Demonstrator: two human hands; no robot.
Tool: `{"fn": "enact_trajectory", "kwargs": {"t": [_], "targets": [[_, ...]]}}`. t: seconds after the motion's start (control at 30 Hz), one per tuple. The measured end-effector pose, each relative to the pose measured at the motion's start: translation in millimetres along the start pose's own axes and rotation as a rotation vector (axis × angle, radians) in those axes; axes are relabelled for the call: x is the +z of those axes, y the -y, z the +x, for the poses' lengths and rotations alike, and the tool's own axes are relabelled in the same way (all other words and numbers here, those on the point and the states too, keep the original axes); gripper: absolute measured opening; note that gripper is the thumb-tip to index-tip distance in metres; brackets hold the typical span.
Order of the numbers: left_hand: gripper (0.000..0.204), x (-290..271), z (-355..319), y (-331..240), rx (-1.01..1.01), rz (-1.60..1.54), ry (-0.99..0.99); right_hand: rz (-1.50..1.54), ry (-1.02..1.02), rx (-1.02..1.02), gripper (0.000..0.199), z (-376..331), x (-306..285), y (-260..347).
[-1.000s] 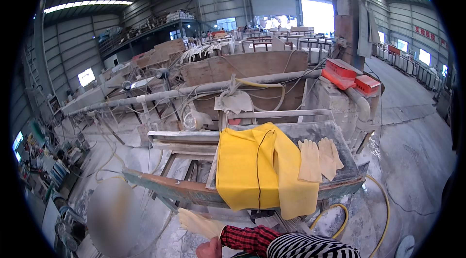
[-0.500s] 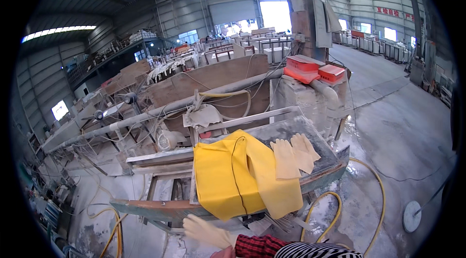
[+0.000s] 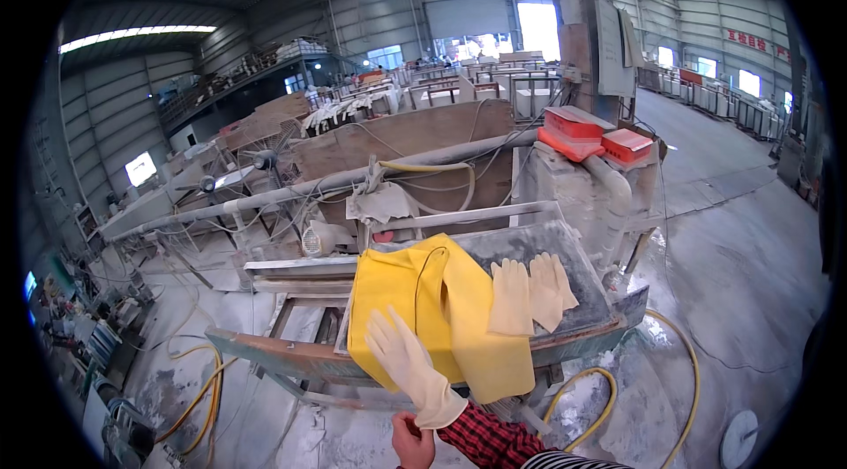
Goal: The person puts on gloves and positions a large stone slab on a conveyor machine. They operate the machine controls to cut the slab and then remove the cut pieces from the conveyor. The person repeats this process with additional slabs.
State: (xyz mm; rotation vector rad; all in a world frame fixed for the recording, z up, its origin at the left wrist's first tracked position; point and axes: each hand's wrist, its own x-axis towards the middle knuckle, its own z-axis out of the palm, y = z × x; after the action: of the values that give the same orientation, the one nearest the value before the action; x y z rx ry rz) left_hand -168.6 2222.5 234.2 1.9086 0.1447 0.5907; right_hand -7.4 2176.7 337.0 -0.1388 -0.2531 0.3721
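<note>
My right hand (image 3: 408, 365) wears a cream rubber glove, its fingers spread and pointing up and left in front of a yellow apron (image 3: 393, 279). A red-and-black plaid sleeve (image 3: 492, 435) meets the glove's cuff. Bare and closed, my left hand (image 3: 413, 442) pinches the lower edge of that cuff at the wrist. The apron, with a thin dark cord across it, drapes over the front of a worn workbench (image 3: 609, 328). Beside it a pair of cream gloves (image 3: 534, 292) lies flat on the bench's dark top.
Orange-red boxes (image 3: 573, 129) sit on a dusty block behind the bench. A grey pipe (image 3: 335, 182) crosses behind the bench. Yellow hoses (image 3: 609, 398) loop on the wet floor at both sides. A round pale disc (image 3: 739, 441) stands at lower right; framed slabs fill the hall behind.
My gloved right hand has risen from below the bench edge to in front of the apron. My left hand has come further into view at its cuff. The whole view has shifted slightly.
</note>
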Motion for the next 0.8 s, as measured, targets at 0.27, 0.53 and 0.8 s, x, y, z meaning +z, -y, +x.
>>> {"fn": "enact_trajectory", "kwargs": {"t": [0.27,0.53,0.8], "targets": [[0.025,90.0,-17.5,-32.2,-0.134,-0.54,0.112,0.803,0.179,0.087,0.049,-33.3,51.9,91.6],[0.039,160.6,-20.8,-55.2,0.121,-0.321,0.432,0.378,0.255,-0.144,0.046,-78.0,113.1,186.0],[0.027,180.5,-48.5,-128.0,0.526,0.507,1.011,0.298,0.26,-0.335,0.044,-107.5,41.7,279.3]]}}
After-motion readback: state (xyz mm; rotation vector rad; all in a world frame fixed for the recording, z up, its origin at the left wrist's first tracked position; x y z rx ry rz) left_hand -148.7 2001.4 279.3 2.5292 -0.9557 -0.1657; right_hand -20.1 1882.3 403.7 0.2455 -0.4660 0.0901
